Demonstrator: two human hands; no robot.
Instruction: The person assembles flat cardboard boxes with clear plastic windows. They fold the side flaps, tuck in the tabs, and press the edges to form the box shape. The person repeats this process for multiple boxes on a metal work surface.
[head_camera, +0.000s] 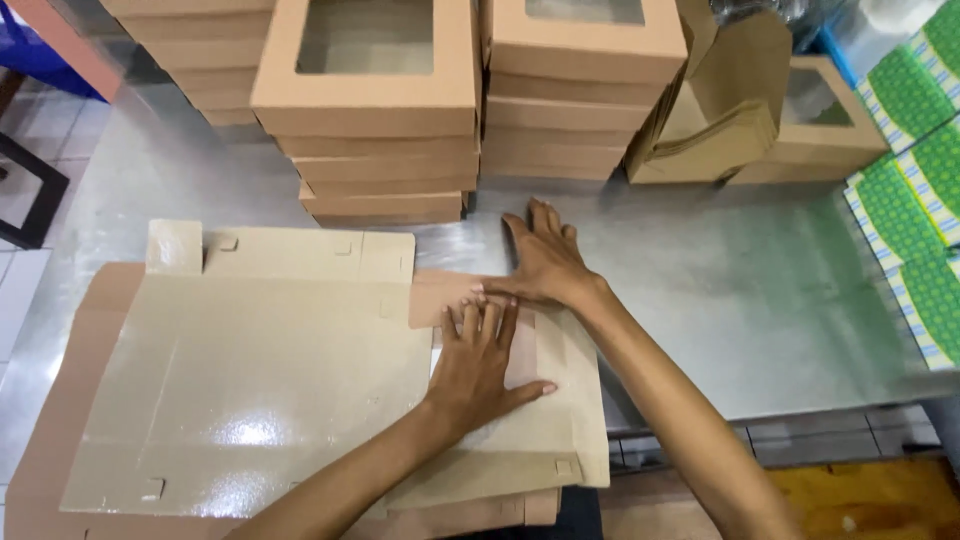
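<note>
A flat, unfolded cardboard box blank (260, 370) with a glossy inner face lies on a stack of similar brown blanks on the steel table (760, 300). My left hand (480, 360) presses flat on its right part, fingers spread, beside the window cut-out. My right hand (545, 262) lies palm down just beyond, fingers pointing away, thumb touching the folded brown flap (445, 295) at the blank's far right edge. Neither hand grips anything.
Stacks of finished brown window boxes (370, 100) stand along the table's far side, with another stack (580, 90) to their right and a leaning bundle of flat blanks (715, 120). Green patterned boxes (915, 200) line the right edge. Tiled floor shows at left.
</note>
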